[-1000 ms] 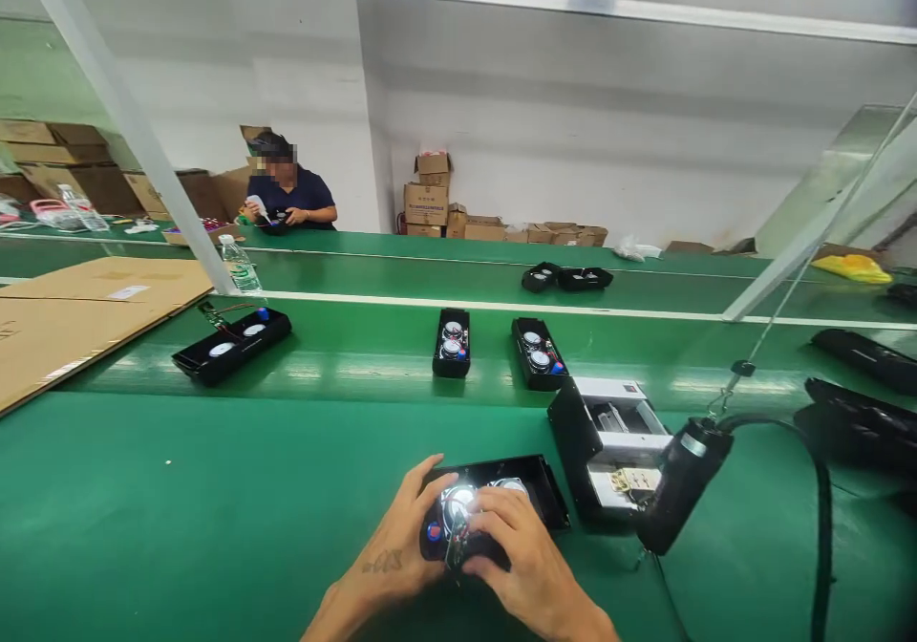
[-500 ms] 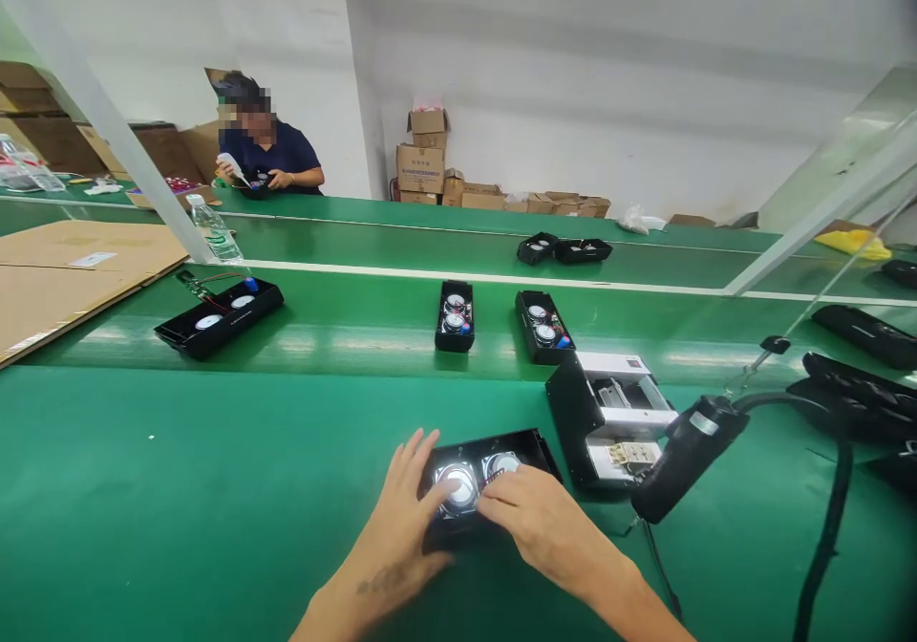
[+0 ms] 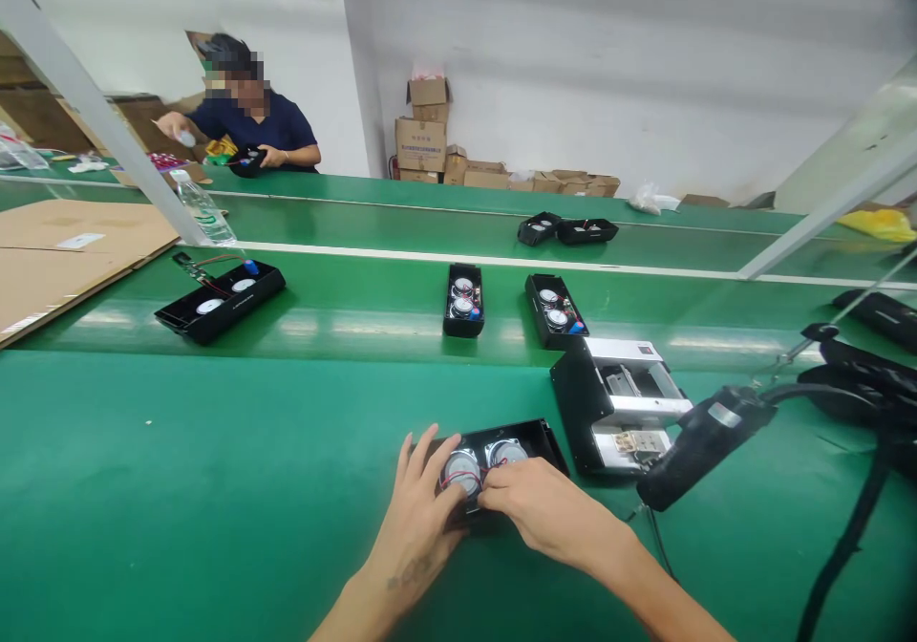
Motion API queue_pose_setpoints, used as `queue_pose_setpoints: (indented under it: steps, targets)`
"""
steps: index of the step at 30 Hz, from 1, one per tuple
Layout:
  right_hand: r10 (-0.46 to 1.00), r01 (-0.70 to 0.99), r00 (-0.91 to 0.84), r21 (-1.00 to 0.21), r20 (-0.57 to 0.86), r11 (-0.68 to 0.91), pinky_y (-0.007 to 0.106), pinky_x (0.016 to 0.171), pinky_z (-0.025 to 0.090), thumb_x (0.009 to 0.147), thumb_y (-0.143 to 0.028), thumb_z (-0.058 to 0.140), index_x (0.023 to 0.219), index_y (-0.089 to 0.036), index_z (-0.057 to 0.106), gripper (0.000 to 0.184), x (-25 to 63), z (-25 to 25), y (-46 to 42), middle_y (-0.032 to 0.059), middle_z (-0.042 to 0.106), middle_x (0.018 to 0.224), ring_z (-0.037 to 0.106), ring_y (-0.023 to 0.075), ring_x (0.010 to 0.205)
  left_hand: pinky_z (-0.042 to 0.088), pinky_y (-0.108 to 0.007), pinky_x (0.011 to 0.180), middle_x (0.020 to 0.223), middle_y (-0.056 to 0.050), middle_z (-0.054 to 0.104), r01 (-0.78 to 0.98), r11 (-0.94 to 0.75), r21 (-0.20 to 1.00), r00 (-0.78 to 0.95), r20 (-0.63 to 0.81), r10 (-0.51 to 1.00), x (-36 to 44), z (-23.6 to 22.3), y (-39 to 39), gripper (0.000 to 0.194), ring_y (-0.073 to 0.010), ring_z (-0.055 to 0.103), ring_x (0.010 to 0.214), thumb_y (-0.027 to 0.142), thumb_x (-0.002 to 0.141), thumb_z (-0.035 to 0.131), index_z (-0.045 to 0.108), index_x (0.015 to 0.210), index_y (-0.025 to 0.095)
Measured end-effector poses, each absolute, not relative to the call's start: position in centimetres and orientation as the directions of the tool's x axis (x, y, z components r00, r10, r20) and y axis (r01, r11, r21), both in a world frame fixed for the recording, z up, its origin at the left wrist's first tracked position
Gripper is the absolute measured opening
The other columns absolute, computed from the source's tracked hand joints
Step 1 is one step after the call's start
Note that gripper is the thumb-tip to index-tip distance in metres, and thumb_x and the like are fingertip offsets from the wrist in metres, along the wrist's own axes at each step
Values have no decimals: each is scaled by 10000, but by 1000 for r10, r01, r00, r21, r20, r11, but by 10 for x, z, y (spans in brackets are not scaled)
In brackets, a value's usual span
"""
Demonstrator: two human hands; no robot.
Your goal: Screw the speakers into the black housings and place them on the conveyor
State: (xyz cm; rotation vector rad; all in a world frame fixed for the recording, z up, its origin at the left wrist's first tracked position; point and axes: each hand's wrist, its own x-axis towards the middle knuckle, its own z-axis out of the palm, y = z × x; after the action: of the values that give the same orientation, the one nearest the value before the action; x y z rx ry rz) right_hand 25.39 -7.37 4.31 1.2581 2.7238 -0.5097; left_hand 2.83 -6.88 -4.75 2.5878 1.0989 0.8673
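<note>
A black speaker housing (image 3: pixel 528 436) with two round silver drivers lies on the green bench in front of me. My left hand (image 3: pixel 417 518) rests against its left end, fingers spread and lifted over the left driver. My right hand (image 3: pixel 537 513) lies over the near edge, fingertips pinched on thin red wires by the left driver. What lies under my palms is hidden.
A black-and-white box (image 3: pixel 616 401) of parts and a hanging black power screwdriver (image 3: pixel 698 446) sit at the right. Three more open speaker housings (image 3: pixel 219 298) (image 3: pixel 463 299) (image 3: pixel 555 309) lie on the belt beyond. A seated person (image 3: pixel 250 121) works across the line. Cardboard sheets (image 3: pixel 57 250) lie left.
The view has shifted slightly. My left fingers have come off the driver and spread; my right fingertips have closed on the wires. The person across has reached an arm out.
</note>
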Motion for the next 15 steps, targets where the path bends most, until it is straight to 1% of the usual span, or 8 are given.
queue_pose_setpoints:
  steps: [3, 6, 8, 10, 12, 13, 15]
  targets:
    - [692, 727, -682, -316, -236, 610, 342, 727, 389, 895, 4, 501, 993, -199, 729, 321, 252, 47, -72, 58, 756, 972, 662, 204, 853, 248, -719, 1254, 1514, -49, 597, 559, -716, 418, 535, 479, 697, 30, -47, -71, 199, -390, 380, 1521, 190, 798, 830, 702, 938, 250]
    - [729, 752, -644, -368, -232, 547, 347, 778, 420, 820, -66, 600, 929, -178, 697, 183, 249, 51, -71, 79, 729, 937, 643, 232, 852, 267, -711, 1228, 1395, -6, 685, 553, -682, 479, 523, 439, 731, 31, -37, -65, 241, -387, 430, 1467, 169, 755, 855, 742, 935, 282]
    - [773, 774, -593, -424, -223, 471, 342, 814, 434, 765, -128, 685, 897, -177, 662, 142, 248, 54, -66, 75, 710, 940, 633, 244, 881, 316, -690, 1188, 1363, -7, 697, 553, -626, 549, 537, 340, 772, 32, -26, -54, 239, -394, 454, 1429, 172, 694, 891, 763, 861, 285]
    - [805, 781, -548, -485, -228, 394, 328, 812, 433, 717, -187, 779, 923, -180, 644, 246, 246, 57, -55, 64, 702, 968, 633, 246, 905, 364, -628, 1165, 1363, -11, 684, 537, -521, 663, 564, 177, 807, 32, -12, -36, 228, -377, 491, 1388, 188, 634, 924, 766, 774, 273]
    - [812, 783, -531, -509, -243, 359, 306, 757, 414, 685, -220, 843, 964, -179, 649, 342, 244, 60, -41, 59, 705, 991, 638, 241, 901, 412, -538, 1144, 1372, -6, 666, 513, -397, 761, 589, 24, 808, 31, -1, -15, 220, -335, 549, 1328, 224, 601, 940, 753, 712, 256]
    - [812, 788, -525, -505, -254, 351, 296, 718, 398, 685, -227, 853, 970, -179, 659, 348, 243, 62, -33, 59, 708, 991, 641, 237, 890, 442, -490, 1122, 1368, -3, 664, 504, -347, 791, 600, -32, 800, 30, 3, -4, 221, -311, 584, 1286, 254, 595, 944, 746, 694, 247]
    - [810, 801, -516, -492, -280, 341, 281, 651, 367, 701, -226, 842, 957, -181, 690, 301, 240, 66, -19, 52, 716, 955, 647, 226, 855, 502, -405, 1047, 1338, -4, 676, 498, -291, 817, 615, -96, 783, 29, 9, 16, 253, -275, 644, 1196, 328, 581, 947, 728, 660, 230]
